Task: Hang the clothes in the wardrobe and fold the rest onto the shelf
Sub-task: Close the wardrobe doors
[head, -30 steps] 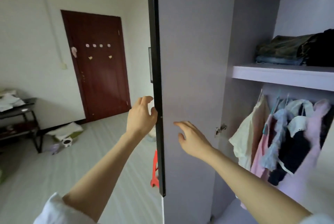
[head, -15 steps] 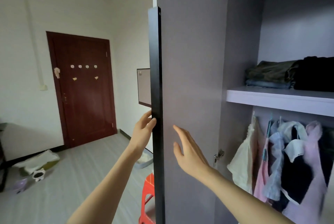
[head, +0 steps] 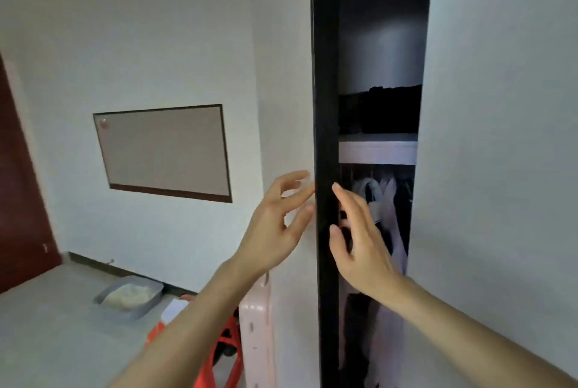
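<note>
Now the left hand [head: 275,225] and right hand [head: 359,250], both spread, flank the door edge [head: 325,168] before hung clothes [head: 387,209] and folded clothes [head: 380,109] on the shelf [head: 378,153]; closing could pinch right fingers [head: 344,196].

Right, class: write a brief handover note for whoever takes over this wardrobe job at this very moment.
Left hand: open, fingertips at the outer face of the wardrobe door, holding nothing.
Right hand: open, fingers against the door's black edge, holding nothing.
Hanging clothes show through the narrow gap; dark folded clothes sit on the shelf.
Done: clothes hung and folded, as far as the gap shows.
Left: probably push the door fully shut.
</note>
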